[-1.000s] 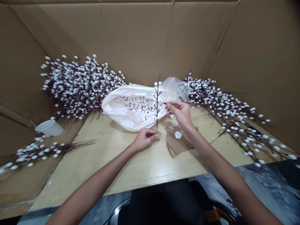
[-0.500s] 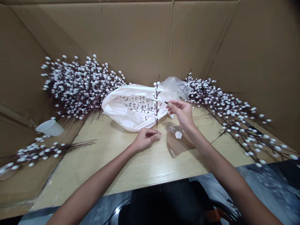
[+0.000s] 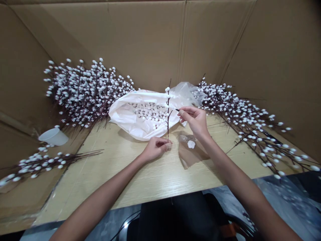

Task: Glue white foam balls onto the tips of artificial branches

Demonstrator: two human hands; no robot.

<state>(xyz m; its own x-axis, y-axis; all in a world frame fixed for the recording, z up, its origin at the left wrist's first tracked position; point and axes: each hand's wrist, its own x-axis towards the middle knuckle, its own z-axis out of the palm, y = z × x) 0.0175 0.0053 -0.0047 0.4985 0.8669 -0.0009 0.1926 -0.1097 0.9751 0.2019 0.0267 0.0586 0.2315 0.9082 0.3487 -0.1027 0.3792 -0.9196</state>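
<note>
Branch [image 3: 168, 128]: upright, rising from left hand [image 3: 158, 147]
Left hand: pinching branch's base
Right hand [image 3: 193, 119]: pinching dark tool [image 3: 177, 110] near branch

1. Upright stem [image 3: 168, 125]: dark, matt, rough and knobbly.
2. Loose berries [image 3: 150, 112]: smooth, looks matt.
3. Open bag [image 3: 130, 128]: thin white plastic, crinkled, faint sheen.
4. Clear bag [image 3: 184, 88]: translucent plastic film, wrinkled, glossy highlights.
5. Cup [image 3: 58, 138]: whitish plastic, smooth.
6. Tabletop [image 3: 140, 182]: pale wood grain, satin reflection.
7. Wall [image 3: 140, 40]: brown cardboard, matt, creased.
8. Brown sheet [image 3: 187, 160]: smooth, slight gloss; material unclear.
</note>
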